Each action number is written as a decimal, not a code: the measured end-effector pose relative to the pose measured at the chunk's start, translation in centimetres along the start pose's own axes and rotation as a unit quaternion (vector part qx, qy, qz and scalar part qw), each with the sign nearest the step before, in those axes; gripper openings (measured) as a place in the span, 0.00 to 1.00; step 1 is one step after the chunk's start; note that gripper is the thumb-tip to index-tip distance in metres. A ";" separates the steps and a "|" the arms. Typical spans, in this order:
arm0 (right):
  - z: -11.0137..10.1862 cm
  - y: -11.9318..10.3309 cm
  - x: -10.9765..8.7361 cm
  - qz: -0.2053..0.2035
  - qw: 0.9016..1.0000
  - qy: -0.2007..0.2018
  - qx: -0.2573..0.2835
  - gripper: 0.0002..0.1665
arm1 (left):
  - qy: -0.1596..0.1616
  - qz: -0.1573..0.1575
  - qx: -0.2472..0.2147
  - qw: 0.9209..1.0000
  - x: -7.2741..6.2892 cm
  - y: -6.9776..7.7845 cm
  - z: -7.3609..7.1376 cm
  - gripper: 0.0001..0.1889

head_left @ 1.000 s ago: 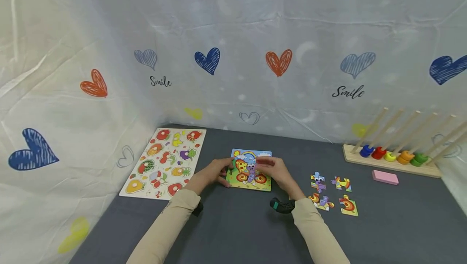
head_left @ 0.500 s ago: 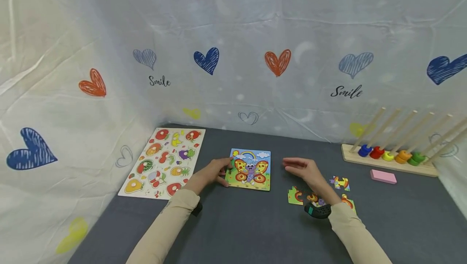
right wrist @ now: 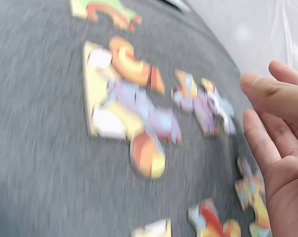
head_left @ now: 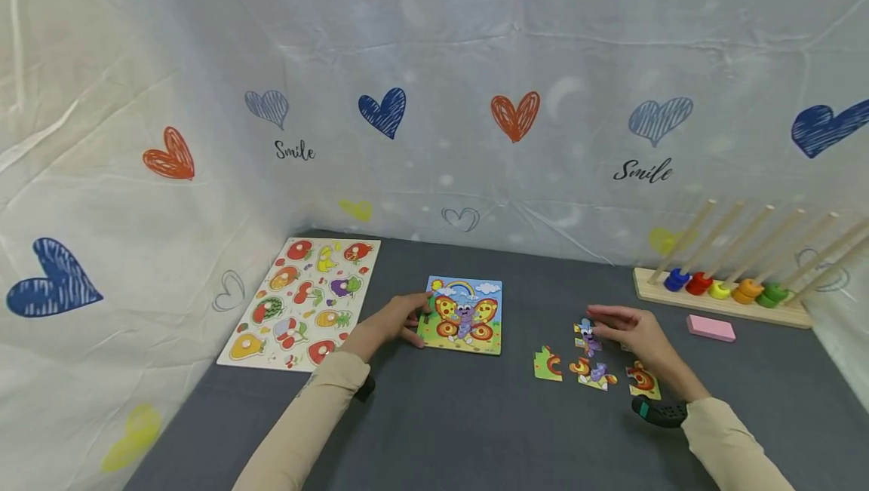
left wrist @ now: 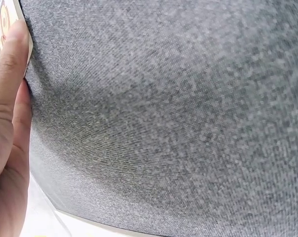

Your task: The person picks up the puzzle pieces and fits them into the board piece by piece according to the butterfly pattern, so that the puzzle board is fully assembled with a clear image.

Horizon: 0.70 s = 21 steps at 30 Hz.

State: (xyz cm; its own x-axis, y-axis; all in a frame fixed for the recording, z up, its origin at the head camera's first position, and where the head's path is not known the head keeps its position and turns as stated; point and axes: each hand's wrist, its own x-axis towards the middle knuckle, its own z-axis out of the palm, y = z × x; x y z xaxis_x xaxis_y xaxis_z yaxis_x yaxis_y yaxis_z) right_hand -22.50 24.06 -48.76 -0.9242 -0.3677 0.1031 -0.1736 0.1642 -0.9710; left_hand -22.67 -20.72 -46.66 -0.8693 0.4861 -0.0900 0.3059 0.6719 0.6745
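My left hand [head_left: 394, 319] holds the left edge of a square butterfly puzzle [head_left: 467, 316] lying on the dark table. In the left wrist view its thumb and a finger [left wrist: 11, 64] are at the edge of that puzzle. My right hand [head_left: 631, 332] hovers over loose jigsaw pieces, fingertips right beside a piece with a purple face [head_left: 588, 336]. The right wrist view shows its fingers [right wrist: 257, 136] extended with nothing between them. Also loose are a green piece [head_left: 547, 364], a yellow-and-purple piece [head_left: 594, 376] and an orange-ringed piece [head_left: 643, 380]. Another piece is mostly hidden beneath the hand.
A white fruit-picture board [head_left: 299, 302] lies at the left. At the far right stands a wooden peg rack [head_left: 720, 301] with coloured rings, and a pink block [head_left: 710, 327] in front of it. A printed cloth backdrop [head_left: 448, 159] borders the table.
My right hand has left the butterfly puzzle and moved right to the loose pieces. The left hand has stayed at the puzzle's edge.
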 end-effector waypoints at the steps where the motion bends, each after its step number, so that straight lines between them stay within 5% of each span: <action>1: -0.2 0.1 -0.2 -0.001 1.000 -0.003 -0.003 0.26 | 0.000 0.001 0.002 1.000 0.0 0.0 0.0 0.26; 7: -0.6 0.2 -0.8 0.004 1.000 -0.024 -0.011 0.27 | 0.000 0.004 0.007 1.000 0.0 -0.1 0.0 0.26; 14: -0.1 -0.2 -0.2 0.018 0.990 -0.025 -0.135 0.28 | -0.003 -0.004 0.010 1.000 0.0 -0.2 0.0 0.27; 21: 0.5 0.0 0.4 0.004 0.985 -0.008 -0.170 0.27 | -0.002 -0.005 -0.008 1.000 0.0 -0.3 0.1 0.28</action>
State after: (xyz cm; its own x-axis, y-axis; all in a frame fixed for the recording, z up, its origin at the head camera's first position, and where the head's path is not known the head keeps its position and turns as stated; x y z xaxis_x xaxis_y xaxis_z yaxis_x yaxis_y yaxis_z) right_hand -22.69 23.50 -48.78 -0.9208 -0.3796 0.0895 -0.2727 0.4626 -0.8436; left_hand -22.77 -20.88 -46.91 -0.8709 0.4813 -0.0993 0.2907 0.6675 0.6856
